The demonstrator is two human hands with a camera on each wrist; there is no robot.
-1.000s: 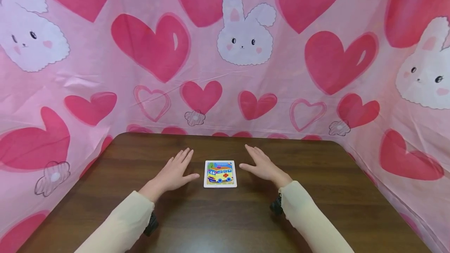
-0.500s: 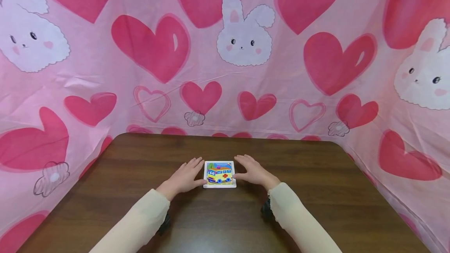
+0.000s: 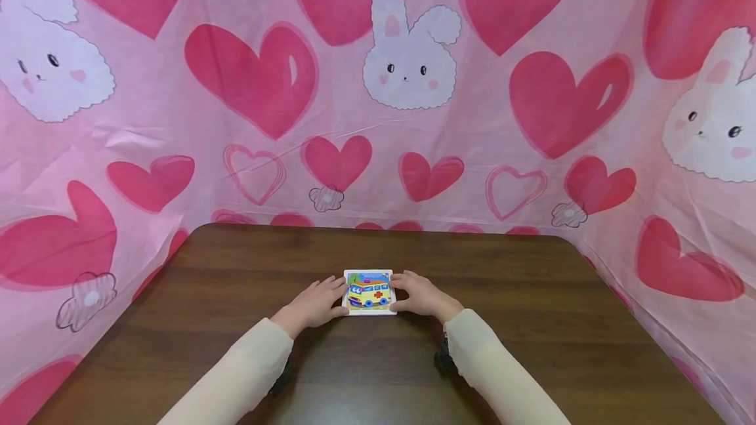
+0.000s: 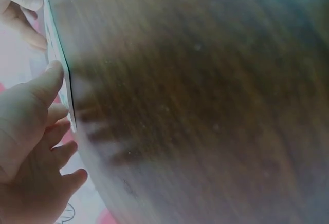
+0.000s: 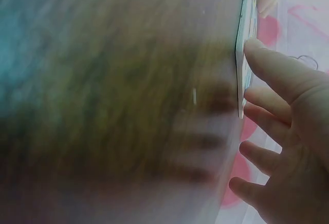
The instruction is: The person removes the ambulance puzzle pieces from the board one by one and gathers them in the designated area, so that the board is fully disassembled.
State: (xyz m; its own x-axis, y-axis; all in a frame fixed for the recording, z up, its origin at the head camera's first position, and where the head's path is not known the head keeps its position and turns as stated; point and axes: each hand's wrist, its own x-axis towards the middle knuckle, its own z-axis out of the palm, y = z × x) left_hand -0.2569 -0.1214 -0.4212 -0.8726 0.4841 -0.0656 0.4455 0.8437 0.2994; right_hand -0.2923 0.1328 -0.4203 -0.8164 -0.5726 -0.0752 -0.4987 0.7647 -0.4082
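A small square picture board [image 3: 369,294] with a white border lies face up near the middle of the dark brown worktop [image 3: 369,372]. Its picture is a cartoon yellow van with a red cross on the side, blue wheels and a face at the left end. A bit of green shows at the picture's far left corner, with blue along its far edge.

The left hand [image 3: 315,302] is at the board's left edge and the right hand [image 3: 422,295] at its right edge, so the board sits between the two. Both hands have their fingers loosely extended, not wrapped round anything, with fingertips touching the border. On each hand the thumb meets the near part of the side edge and the index finger the far part. In both wrist views the ring and little fingers are spread apart from the board, and finger shadows fall on the worktop.

Both forearms come in from the near side in cream sleeves [image 3: 230,372], with a dark device [image 3: 444,354] under the right wrist and another under the left. Beyond the worktop, on the far, left and right sides, hangs a pink cloth [image 3: 384,133] printed with red hearts and white rabbit faces [image 3: 410,77].
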